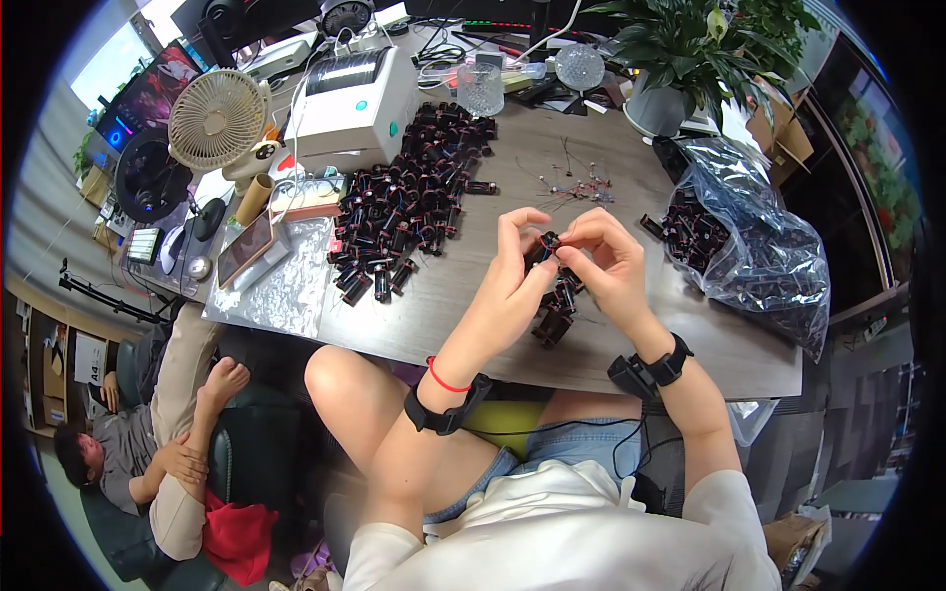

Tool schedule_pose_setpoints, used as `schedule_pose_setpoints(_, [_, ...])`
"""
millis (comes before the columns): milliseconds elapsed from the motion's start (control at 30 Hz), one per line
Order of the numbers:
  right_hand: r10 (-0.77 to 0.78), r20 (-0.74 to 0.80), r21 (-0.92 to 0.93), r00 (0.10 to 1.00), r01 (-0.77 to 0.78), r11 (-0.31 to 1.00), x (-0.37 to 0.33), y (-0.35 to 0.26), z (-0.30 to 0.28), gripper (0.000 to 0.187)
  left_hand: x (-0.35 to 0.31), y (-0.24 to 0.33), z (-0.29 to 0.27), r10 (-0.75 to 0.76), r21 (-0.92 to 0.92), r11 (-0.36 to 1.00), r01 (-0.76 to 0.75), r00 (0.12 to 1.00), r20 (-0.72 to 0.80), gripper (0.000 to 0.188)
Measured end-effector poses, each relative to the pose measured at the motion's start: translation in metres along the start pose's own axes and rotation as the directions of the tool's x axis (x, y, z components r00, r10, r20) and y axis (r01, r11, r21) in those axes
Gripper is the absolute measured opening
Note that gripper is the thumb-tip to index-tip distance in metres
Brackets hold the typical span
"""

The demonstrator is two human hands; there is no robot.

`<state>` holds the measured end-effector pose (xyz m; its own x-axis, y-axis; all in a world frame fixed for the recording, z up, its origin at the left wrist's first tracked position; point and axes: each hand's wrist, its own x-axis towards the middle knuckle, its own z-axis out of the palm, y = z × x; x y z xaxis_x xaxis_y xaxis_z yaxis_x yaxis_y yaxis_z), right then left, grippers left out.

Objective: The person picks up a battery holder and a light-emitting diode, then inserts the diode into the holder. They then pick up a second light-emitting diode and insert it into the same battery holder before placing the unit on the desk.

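Observation:
My left hand [507, 286] and my right hand [613, 268] meet above the table's front part, both closed at the fingertips on one small black cylindrical part [549, 239] with thin wires. Fingers cover much of it, so its exact kind is unclear. A few similar black parts [555, 323] lie on the table just below my hands. To the left spreads a large pile of black cylindrical parts [399, 202] with red and blue wires. At the right, a clear plastic bag [774, 246] holds many more, some spilling from its mouth. Thin wire scraps [581, 187] lie beyond my hands.
A white printer [350, 123], a beige fan [217, 120] and a phone-like slab [246, 251] stand left of the pile. A potted plant [660, 103] and glass jars [481, 91] are at the back. Another person [148, 433] sits at the left.

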<state>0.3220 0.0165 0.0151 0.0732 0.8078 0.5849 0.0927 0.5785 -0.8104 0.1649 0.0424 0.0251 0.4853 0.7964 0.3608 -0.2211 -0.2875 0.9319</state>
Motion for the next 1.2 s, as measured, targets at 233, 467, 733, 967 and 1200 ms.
schedule_pose_setpoints(233, [-0.023, -0.003, -0.085, 1.000, 0.022, 0.996, 0.000, -0.002, 0.001, 0.011, -0.001, -0.003, 0.001, -0.090, -0.144, 0.985, 0.091, 0.996, 0.009, 0.011])
schedule_pose_setpoints(467, [-0.028, 0.023, -0.226, 0.999, 0.033, 0.974, -0.001, -0.003, -0.001, 0.012, -0.001, -0.009, -0.003, -0.254, -0.267, 0.934, 0.237, 0.967, -0.030, 0.009])
schedule_pose_setpoints(733, [-0.052, 0.010, -0.226, 0.999, 0.053, 0.973, -0.001, -0.002, 0.001, 0.011, 0.000, -0.010, -0.003, -0.165, -0.153, 0.975, 0.159, 0.986, -0.032, 0.011])
schedule_pose_setpoints(967, [-0.057, 0.010, -0.245, 0.998, 0.058, 0.968, -0.001, -0.001, 0.001, 0.011, 0.001, -0.004, -0.002, -0.149, -0.129, 0.981, 0.148, 0.989, -0.003, 0.012])
schedule_pose_setpoints(1200, [-0.045, 0.011, -0.247, 0.999, 0.046, 0.968, -0.001, 0.002, 0.002, 0.010, -0.001, -0.013, -0.004, -0.193, -0.180, 0.967, 0.183, 0.980, -0.041, 0.012])
